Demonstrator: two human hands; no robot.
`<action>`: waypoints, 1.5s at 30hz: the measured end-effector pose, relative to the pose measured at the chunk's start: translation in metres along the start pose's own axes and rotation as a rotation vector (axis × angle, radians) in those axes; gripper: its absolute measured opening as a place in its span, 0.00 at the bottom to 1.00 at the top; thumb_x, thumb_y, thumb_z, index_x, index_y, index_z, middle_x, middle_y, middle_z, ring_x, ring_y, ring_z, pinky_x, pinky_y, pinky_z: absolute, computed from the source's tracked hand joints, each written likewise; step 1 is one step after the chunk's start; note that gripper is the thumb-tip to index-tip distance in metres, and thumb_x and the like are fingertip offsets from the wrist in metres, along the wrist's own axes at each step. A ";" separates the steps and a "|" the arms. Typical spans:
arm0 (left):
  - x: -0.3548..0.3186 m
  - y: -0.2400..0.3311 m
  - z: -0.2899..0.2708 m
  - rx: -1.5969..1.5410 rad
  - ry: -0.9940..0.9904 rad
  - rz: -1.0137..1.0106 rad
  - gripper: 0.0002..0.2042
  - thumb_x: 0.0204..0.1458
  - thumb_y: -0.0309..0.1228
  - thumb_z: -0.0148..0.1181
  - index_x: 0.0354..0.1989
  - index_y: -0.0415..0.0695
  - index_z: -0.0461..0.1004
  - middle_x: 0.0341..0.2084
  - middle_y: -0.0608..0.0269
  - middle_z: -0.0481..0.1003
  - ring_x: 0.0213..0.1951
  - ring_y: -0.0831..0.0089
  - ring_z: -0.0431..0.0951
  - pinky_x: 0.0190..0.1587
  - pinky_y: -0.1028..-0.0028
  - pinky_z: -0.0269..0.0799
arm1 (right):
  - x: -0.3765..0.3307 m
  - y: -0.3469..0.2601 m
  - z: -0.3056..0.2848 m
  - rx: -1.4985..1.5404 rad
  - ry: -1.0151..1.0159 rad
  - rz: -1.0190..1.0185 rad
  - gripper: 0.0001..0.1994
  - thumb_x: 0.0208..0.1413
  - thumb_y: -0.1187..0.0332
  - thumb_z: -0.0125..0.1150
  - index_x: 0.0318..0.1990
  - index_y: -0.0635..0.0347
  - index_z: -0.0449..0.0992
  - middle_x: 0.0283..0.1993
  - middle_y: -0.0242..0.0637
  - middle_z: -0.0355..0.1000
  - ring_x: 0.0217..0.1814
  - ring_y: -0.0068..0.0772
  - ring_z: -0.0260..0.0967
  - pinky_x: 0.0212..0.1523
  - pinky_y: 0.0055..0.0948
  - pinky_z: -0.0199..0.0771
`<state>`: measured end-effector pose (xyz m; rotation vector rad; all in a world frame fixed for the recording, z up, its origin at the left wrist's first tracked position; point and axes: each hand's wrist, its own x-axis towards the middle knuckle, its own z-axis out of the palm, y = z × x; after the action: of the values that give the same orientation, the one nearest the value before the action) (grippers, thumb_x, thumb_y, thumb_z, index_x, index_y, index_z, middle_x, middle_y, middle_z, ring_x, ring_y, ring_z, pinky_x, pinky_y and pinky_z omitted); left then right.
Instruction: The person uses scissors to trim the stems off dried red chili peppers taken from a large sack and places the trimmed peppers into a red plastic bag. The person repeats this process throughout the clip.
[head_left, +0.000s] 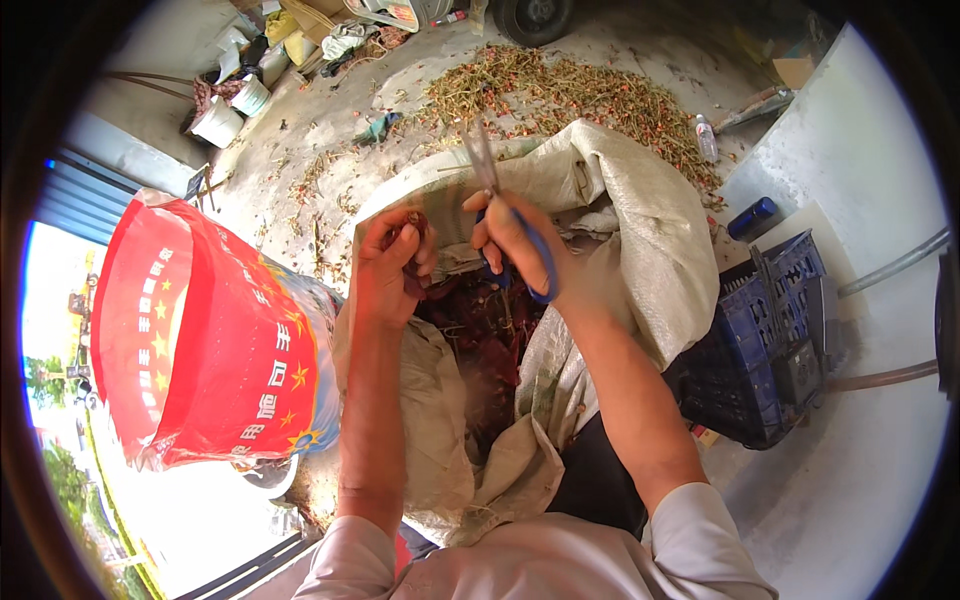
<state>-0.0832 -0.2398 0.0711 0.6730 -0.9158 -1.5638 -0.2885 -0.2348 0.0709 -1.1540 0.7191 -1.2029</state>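
Over the mouth of a large off-white woven sack (655,235), both my hands are at work. My left hand (382,265) is closed around a small bunch of dark red dried chilies (415,225), mostly hidden by the fingers. To its right, my right hand (518,238) grips scissors (481,165) with blue handles; the blades point up and away from me, blurred by motion. Inside the sack lie many dark red dried chilies (480,345) with thin stems. The sack's rim is rolled outward.
A red bag (225,330) stands upright at the left. Cut stems with red bits (570,95) are heaped on the concrete floor beyond the sack. A dark blue plastic crate (755,345) stands at the right, near a bottle (706,138). White buckets (217,122) sit far left.
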 end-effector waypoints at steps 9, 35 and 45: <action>-0.026 0.022 0.008 0.136 0.105 -0.004 0.07 0.60 0.25 0.55 0.45 0.47 0.72 0.29 0.67 0.69 0.25 0.79 0.65 0.24 0.78 0.61 | -0.023 -0.002 0.024 -0.960 -0.022 -0.350 0.38 0.43 0.35 0.66 0.50 0.59 0.73 0.34 0.45 0.73 0.38 0.51 0.74 0.37 0.44 0.73; -0.034 0.071 0.059 0.630 0.258 -0.125 0.06 0.58 0.30 0.59 0.41 0.43 0.76 0.23 0.70 0.71 0.20 0.84 0.64 0.20 0.82 0.58 | -0.023 -0.003 0.022 -0.994 0.106 -0.536 0.29 0.47 0.37 0.63 0.33 0.60 0.72 0.21 0.47 0.71 0.28 0.53 0.74 0.28 0.46 0.72; -0.092 0.293 0.055 2.369 0.769 0.814 0.18 0.59 0.46 0.56 0.50 0.48 0.77 0.43 0.61 0.80 0.47 0.63 0.80 0.50 0.67 0.72 | -0.013 -0.009 0.010 -0.403 0.111 -0.058 0.30 0.54 0.38 0.60 0.37 0.63 0.72 0.18 0.27 0.65 0.19 0.19 0.64 0.21 0.26 0.62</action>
<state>0.0447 -0.1534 0.3421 1.7884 -1.6904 1.1726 -0.2857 -0.2188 0.0803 -1.4536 1.0517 -1.2097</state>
